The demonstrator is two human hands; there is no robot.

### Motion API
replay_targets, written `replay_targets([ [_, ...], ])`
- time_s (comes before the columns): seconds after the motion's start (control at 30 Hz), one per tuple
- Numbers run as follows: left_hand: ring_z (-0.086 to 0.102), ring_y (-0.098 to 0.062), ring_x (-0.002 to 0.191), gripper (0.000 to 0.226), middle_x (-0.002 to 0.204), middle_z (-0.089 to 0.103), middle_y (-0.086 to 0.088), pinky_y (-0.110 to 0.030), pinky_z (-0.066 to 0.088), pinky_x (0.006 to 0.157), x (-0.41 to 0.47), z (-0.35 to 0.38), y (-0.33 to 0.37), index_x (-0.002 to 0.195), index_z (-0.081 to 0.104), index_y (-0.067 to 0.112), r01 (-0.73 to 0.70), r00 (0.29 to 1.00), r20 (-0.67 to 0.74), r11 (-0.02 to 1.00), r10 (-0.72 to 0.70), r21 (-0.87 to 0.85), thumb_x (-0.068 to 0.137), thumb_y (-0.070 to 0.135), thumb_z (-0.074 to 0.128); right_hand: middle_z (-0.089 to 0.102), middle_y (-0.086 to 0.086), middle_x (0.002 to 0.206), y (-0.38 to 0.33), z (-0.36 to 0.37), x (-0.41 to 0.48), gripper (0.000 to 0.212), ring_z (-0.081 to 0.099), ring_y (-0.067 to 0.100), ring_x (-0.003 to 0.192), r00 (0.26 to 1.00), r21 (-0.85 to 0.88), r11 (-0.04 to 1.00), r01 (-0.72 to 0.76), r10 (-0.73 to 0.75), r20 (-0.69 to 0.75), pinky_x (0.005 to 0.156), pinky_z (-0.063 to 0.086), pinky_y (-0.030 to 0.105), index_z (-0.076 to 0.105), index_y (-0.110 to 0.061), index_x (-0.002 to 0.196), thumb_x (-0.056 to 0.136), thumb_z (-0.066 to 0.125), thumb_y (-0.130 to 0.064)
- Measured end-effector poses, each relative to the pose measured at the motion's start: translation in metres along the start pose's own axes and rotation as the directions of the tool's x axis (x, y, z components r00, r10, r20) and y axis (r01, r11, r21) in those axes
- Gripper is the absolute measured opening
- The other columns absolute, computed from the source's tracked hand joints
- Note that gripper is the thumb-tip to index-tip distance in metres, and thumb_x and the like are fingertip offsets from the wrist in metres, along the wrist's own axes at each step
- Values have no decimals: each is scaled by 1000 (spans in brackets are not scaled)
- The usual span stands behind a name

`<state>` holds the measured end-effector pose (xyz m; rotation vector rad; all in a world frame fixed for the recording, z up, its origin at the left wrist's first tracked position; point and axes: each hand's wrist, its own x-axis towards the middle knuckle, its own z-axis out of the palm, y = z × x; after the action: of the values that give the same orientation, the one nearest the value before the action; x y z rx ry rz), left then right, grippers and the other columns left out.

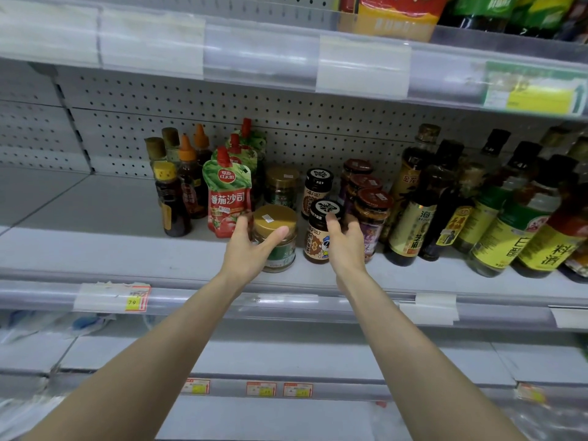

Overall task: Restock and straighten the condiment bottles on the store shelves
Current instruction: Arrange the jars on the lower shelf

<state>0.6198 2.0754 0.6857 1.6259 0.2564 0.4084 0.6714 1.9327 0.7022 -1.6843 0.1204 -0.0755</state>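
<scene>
left hand grips gold-lid jar; right hand open, fingertip touching black-lid jar on shelf.

Centre-left, the pouch reads 番茄沙司. At right, the yellow-labelled bottle reads 料酒, the clear bottle 白醋, the dark bottle 芝麻. Lower left, the price tag shows 79.

Gold-lidded jar, red tomato pouch, grey dotted backboard

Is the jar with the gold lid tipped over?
No, the gold-lidded jar stands upright on the shelf, with the left hand curled round it.
</scene>
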Motion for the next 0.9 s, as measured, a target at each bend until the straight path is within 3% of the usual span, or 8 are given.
replay_targets([
  [0.07, 57, -9, 105, 45, 114, 60, 5, -20, 46, 82, 0, 0, 0, 119, 48, 22, -2, 1000, 3, 1000, 2, 8, 83, 31, 73, 57, 7, 130, 0, -2, 2, 44, 53, 25, 119, 1000, 16, 1000, -2, 2, -2, 101, 43, 40, 45, -16, 139, 100, 47, -36],
  [0.17, 57, -5, 101, 44, 108, 60, 9, -15, 45, 77, 1, 1, 0, 118, 49, 22, -2, 1000, 2, 1000, 2, 10, 83, 31, 73, 56, 3, 124, 2, -3, 2, 51, 51, 22, 113, 1000, 21, 1000, 6, -6, -9, 94, 40, 34, 43, -12, 133, 93, 58, -41],
  [0.3, 56, -5, 100, 44, 109, 59, 8, -14, 44, 75, 2, 2, 2, 118, 47, 23, 7, 1000, 0, 1000, -7, 10, 83, 32, 72, 55, 6, 131, 6, 1, 5, 53, 50, 25, 119, 999, 26, 1000, 6, -5, -40, 106, 40, 44, 41, -14, 130, 90, 64, -39],
  [0.47, 55, -11, 106, 43, 114, 58, 5, -19, 44, 79, 4, 3, 1, 117, 46, 24, 18, 1000, -7, 1000, -18, 11, 84, 32, 72, 55, 6, 134, 10, 2, 9, 47, 50, 27, 123, 999, 2, 1000, 19, -19, -29, 107, 40, 46, 46, -16, 138, 97, 52, -39],
  [0.7, 54, -13, 110, 54, 119, 57, 4, -24, 44, 84, 7, 5, 2, 129, 46, 19, 27, 999, -18, 999, -26, 25, 83, 34, 72, 53, 2, 138, 15, 8, 13, 53, 48, 27, 127, 1000, 39, 999, -5, 5, -3, 106, 41, 50, 41, -28, 143, 95, 53, -45],
  [0.9, 57, -14, 109, 60, 121, 61, 2, -14, 44, 74, 18, 7, -5, 132, 49, 17, 8, 1000, -25, 999, -7, 35, 81, 36, 74, 52, 1, 139, 14, 17, 20, 55, 46, 30, 128, 998, 118, 991, -62, 64, -16, 105, 41, 51, 39, -34, 143, 92, 57, -46],
])
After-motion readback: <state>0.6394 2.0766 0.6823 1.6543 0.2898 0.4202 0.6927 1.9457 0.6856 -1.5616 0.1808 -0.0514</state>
